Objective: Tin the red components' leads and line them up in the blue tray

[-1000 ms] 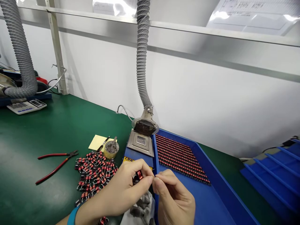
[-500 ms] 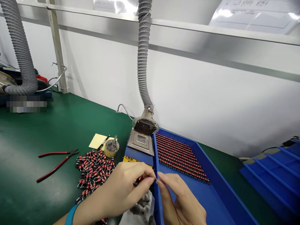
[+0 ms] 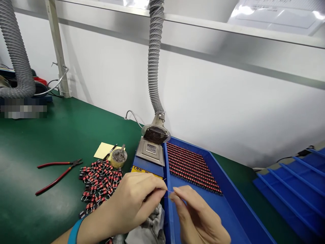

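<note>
Desk (image 3: 38, 142): green, with red-handled pliers (image 3: 56, 171) lying well left of the hands, unmoved.
Blue tray (image 3: 228, 210): neat rows of coils (image 3: 193, 167) fill its far end, as before.
Loose pile (image 3: 100, 179): red-and-black coils, just left of the left hand.
Left hand (image 3: 134, 203): fingers closed on a coil, which showed a second ago and is now hidden behind them.
Right hand (image 3: 198, 217): has drawn slightly rightward over the tray's near wall, fingers pinched on the wire lead.
Wire lead (image 3: 169, 191): now a thin strand stretched between the two sets of fingertips, which earlier touched.
</note>
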The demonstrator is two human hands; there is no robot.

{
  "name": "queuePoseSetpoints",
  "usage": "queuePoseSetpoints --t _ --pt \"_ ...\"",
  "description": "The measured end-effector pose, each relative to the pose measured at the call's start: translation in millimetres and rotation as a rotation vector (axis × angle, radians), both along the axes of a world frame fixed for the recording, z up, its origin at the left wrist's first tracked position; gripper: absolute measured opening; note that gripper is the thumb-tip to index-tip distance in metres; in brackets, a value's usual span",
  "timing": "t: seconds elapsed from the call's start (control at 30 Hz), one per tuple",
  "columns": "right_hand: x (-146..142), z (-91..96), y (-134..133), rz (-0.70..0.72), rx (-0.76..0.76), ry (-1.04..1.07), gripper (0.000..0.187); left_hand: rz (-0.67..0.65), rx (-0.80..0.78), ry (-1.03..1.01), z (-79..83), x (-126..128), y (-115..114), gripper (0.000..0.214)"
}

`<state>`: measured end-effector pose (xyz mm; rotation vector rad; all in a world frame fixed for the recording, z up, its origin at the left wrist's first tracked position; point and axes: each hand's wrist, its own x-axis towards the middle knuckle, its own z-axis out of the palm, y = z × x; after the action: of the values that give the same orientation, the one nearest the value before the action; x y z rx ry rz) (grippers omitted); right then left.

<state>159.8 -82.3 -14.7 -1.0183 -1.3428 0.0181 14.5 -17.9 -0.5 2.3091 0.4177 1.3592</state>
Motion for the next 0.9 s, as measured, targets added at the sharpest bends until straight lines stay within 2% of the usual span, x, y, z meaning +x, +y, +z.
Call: queuePoseSetpoints --t 0.07,0.1,0.13,0.2,0.3,0.37,0.4,0.47,0.5,0.57,0.63,0.7,0.73,0.77,0.83,0.87,0.9 --pt "-2 -0.3 1 -0.009 0.048 -0.134 0.041 -0.004 0.017 0.009 -0.7 1 0 0.018" --pt "-2 -0.9 2 -0.013 0.061 -0.175 0.04 0.009 0.051 0.017 -1.3 2 0 0.021" --pt "-3 -1.7 2 -0.018 0.05 -0.177 0.033 0.034 0.103 0.03 -1.8 3 1 0.024" --pt "-2 -3.5 2 0.037 -0.085 -0.058 0.016 0.098 0.245 0.062 -2.8 4 2 0.03" --pt "2 -4.5 1 0.356 -0.407 0.323 0.034 0.166 0.406 0.091 -3.6 6 3 0.035" --pt "5 -3.2 0 0.506 -0.437 0.458 0.038 0.16 0.379 0.079 -3.3 5 2 0.033" --pt "6 -2.2 0 0.49 -0.383 0.438 0.033 0.139 0.324 0.071 -2.9 4 2 0.031" --pt "8 -0.5 0 0.326 -0.218 0.253 0.012 0.077 0.176 0.048 -1.5 3 0 0.027" --pt "7 -0.2 1 0.225 -0.132 0.131 0.012 0.046 0.11 0.034 -0.7 2 0 0.025" --pt "5 -0.6 1 0.078 0.008 -0.094 0.038 -0.001 0.026 0.018 0.5 1 -1 0.023" --pt "2 -1.9 1 -0.013 0.101 -0.225 0.044 -0.003 0.038 0.022 0.2 1 -1 0.024" --pt "0 -3.0 1 -0.036 0.039 -0.19 0.028 0.044 0.145 0.061 -1.3 3 -1 0.028" --pt "-1 -3.2 0 0.001 -0.063 -0.102 0.017 0.074 0.215 0.086 -2.3 4 0 0.03" --pt "-1 -3.1 0 0.078 -0.189 0.03 0.019 0.103 0.281 0.106 -3.2 5 0 0.033" --pt "1 -2.4 -1 0.315 -0.41 0.318 0.035 0.137 0.353 0.118 -4.2 6 0 0.035" --pt "2 -1.8 -1 0.423 -0.447 0.42 0.039 0.137 0.342 0.105 -4.1 6 1 0.034" --pt "4 -1.2 0 0.482 -0.424 0.467 0.039 0.123 0.299 0.085 -3.7 5 1 0.033"
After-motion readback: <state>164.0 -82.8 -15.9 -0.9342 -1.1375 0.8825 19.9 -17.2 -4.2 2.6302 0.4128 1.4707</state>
